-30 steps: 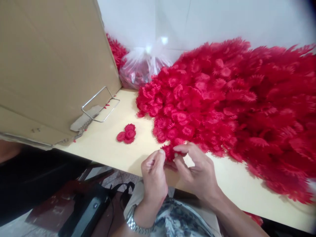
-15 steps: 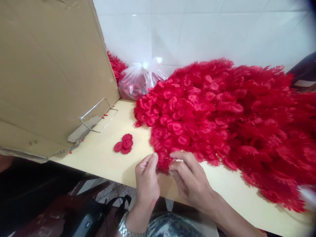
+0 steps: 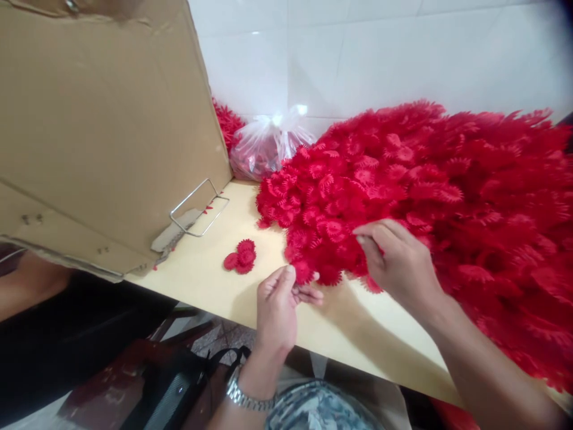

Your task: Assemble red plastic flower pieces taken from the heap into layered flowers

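Observation:
My left hand [image 3: 278, 307], with a metal watch on the wrist, is closed with thumb and fingers on a red fabric flower piece [image 3: 303, 273] at the near edge of the pile. My right hand [image 3: 400, 260] hovers over the front of the large pile of red flower pieces [image 3: 380, 167]. Its thumb and forefinger are pinched together; whatever may be between them is too small to make out. Left of my left hand, a small cluster of red flower pieces [image 3: 245, 257] lies on the pale yellow tabletop [image 3: 210, 292].
A big cardboard box [image 3: 102, 131] stands on the left, with a bent wire frame [image 3: 200, 208] at its base. A tied clear plastic bag [image 3: 264, 152] sits against the tiled wall [image 3: 380, 60]. Another person's arm [image 3: 33, 283] shows at the far left.
My right hand has moved away from my left hand, up and to the right over the pile. My left hand keeps its hold near the table edge. The view has shifted slightly.

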Demonstrator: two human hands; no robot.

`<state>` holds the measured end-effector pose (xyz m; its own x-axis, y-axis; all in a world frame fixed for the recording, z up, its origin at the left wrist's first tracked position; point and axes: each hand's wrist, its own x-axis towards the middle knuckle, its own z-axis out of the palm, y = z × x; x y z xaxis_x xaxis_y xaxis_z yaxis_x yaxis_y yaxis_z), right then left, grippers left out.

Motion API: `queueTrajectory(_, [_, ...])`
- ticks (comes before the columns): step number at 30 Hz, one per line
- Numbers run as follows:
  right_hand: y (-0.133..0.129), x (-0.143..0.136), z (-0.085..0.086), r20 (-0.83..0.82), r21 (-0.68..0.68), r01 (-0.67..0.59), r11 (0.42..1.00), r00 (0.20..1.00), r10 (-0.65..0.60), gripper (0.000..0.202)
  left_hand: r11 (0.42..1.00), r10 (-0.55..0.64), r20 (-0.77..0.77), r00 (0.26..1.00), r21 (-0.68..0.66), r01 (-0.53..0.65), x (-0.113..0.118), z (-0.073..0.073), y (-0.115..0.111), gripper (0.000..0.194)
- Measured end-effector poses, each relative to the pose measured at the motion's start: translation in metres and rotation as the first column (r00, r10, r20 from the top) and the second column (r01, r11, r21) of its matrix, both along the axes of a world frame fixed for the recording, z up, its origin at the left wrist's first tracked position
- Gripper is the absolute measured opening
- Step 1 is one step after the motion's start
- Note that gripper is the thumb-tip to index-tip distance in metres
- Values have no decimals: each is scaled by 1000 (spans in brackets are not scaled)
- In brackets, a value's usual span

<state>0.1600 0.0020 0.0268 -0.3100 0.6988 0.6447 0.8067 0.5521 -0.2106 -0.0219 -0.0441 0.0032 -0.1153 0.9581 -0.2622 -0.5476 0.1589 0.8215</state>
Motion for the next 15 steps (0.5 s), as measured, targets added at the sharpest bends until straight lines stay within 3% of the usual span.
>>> queueTrajectory(2, [17,6,-3,98,-9,70,998,993,-69,17,1000,-9,19,1000,12,8,3,-1,-3,25])
queueTrajectory(4, [21,3,-5,87,-46,72,996,994,-68,19,1000,-18,28,999,16,18,5,-2,-5,23])
queueTrajectory(7, [5,-14,-6,-115,-256,-99,962,991,71,20,997,-65,43,997,31,64,8,-3,-8,21])
queueTrajectory(9, [-9,-27,-9,-289,-454,-269,849,946,146,16,994,-102,55,993,42,100,11,-3,-10,21])
queueTrajectory(11, [-18,-36,-14,-446,-570,-403,716,884,141,17,990,-137,66,988,40,134,14,-3,-13,24])
queueTrajectory(13, [-24,-40,-18,-577,-596,-502,627,811,101,19,987,-157,62,986,21,156,16,-5,-16,24])
queueTrajectory(15, [-27,-39,-20,-661,-590,-567,575,748,60,19,987,-164,52,985,6,164,16,-7,-17,24])
